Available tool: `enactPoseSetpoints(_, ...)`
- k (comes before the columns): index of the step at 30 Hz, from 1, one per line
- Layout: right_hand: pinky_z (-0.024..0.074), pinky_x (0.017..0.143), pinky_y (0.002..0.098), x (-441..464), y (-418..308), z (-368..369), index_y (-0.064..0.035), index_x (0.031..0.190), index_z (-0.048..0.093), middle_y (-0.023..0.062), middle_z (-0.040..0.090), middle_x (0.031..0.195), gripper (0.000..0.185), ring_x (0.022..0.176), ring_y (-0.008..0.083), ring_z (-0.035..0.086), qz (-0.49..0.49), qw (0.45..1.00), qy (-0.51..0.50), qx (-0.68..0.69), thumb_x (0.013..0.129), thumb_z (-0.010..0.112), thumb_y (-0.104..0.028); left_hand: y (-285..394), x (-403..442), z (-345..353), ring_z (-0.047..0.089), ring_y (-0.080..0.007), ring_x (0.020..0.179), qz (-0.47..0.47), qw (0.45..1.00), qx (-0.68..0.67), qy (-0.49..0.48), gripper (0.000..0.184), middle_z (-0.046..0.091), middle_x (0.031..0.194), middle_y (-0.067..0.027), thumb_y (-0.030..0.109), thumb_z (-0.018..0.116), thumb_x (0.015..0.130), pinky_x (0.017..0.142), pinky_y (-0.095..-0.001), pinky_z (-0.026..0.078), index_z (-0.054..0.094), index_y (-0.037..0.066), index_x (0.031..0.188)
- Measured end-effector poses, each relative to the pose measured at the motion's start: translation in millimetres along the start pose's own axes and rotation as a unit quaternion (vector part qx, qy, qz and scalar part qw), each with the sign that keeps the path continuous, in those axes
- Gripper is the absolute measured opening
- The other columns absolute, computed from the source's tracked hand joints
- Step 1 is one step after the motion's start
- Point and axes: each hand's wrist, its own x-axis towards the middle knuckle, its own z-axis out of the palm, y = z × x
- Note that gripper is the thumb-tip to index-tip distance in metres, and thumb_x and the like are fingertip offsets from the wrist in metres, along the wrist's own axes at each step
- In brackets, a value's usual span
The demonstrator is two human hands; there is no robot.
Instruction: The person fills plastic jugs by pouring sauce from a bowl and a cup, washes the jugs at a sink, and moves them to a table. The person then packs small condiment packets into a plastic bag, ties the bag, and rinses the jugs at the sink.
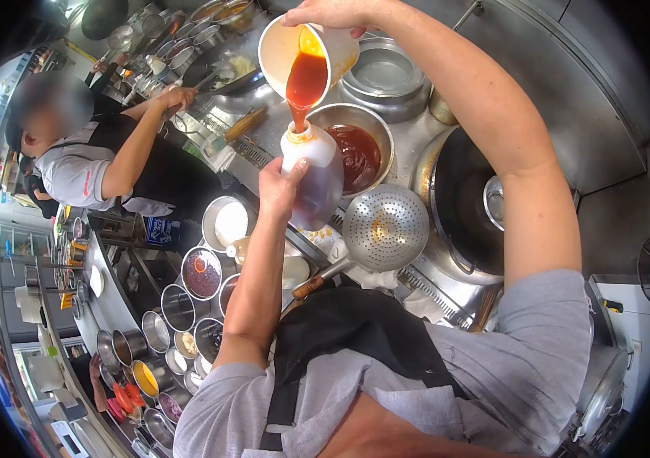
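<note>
L grip (279,185) clasps btl (320,187) near neck; R grip (326,13) above holds tub (343,55), pouring sauce (307,80).

Co-worker's head (51,107) blurred. Right hand (329,13) partly cut by top edge. Sauce bowl (386,137) partly hidden behind bottle (316,183).

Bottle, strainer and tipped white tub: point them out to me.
Bottle (317,183): head view, on the middle of its body.
Strainer (395,229): head view, on its round perforated bowl.
White tub (273,59): head view, on its bare inner wall.
</note>
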Motion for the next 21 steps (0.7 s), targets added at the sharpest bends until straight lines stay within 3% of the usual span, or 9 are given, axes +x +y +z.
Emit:
enactPoseSetpoints(8, 0.0534, 0.064, 0.0434, 2, -6, -3, -0.0073, 0.11, 0.071, 0.0141, 0.07, 0.102, 0.052, 0.084, 0.028, 0.065, -0.005, 0.998, -0.011, -0.066, 0.089, 0.054, -0.052, -4, 1, 3, 0.044, -0.0077, 0.053, -0.002, 1.0, -0.001, -0.01, 0.027, 0.055, 0.065, 0.0009, 0.026, 0.074, 0.085, 0.049, -0.0241, 0.034, 0.065, 0.001, 0.089)
enactPoseSetpoints(13, 0.0513, 0.083, 0.0414, 10, -7, 5, -0.0068, 0.105, 0.072, 0.0197, 0.068, 0.108, 0.055, 0.096, 0.0327, 0.066, -0.11, 0.977, 0.016, -0.182, 0.088, 0.054, -0.056, -8, 2, 2, 0.044, -0.0076, 0.053, -0.002, 1.0, 0.006, -0.011, 0.026, 0.055, 0.065, 0.001, 0.025, 0.074, 0.086, 0.048, -0.0244, 0.034, 0.065, 0.001, 0.089)
enactPoseSetpoints(17, 0.0499, 0.086, 0.042, 6, -22, 15, -0.0058, 0.108, 0.07, 0.0211, 0.068, 0.107, 0.058, 0.099, 0.0366, 0.064, -0.158, 0.962, 0.014, -0.222, 0.086, 0.055, -0.057, -1, -2, 4, 0.043, -0.0072, 0.052, -0.008, 1.0, 0.005, -0.007, 0.025, 0.055, 0.065, 0.0012, 0.024, 0.073, 0.086, 0.048, -0.0246, 0.034, 0.065, 0.001, 0.088)
enactPoseSetpoints(19, 0.0495, 0.087, 0.0447, 4, -32, 29, -0.0157, 0.113, 0.07, 0.0084, 0.068, 0.116, 0.063, 0.106, 0.0279, 0.064, -0.086, 0.965, -0.015, -0.249, 0.079, 0.052, -0.065, 1, -3, 5, 0.043, -0.007, 0.052, -0.003, 1.0, -0.006, -0.007, 0.024, 0.055, 0.065, 0.0013, 0.024, 0.073, 0.086, 0.048, -0.0248, 0.034, 0.065, 0.001, 0.087)
enactPoseSetpoints(21, 0.0518, 0.085, 0.0431, -13, -36, 39, -0.0139, 0.106, 0.073, 0.0089, 0.071, 0.107, 0.062, 0.101, 0.0274, 0.066, -0.1, 0.963, 0.025, -0.249, 0.077, 0.052, -0.065, 0, -3, 3, 0.042, -0.0067, 0.051, 0.003, 1.0, -0.014, -0.011, 0.025, 0.054, 0.064, 0.0017, 0.025, 0.073, 0.087, 0.047, -0.0246, 0.033, 0.064, 0.002, 0.085)
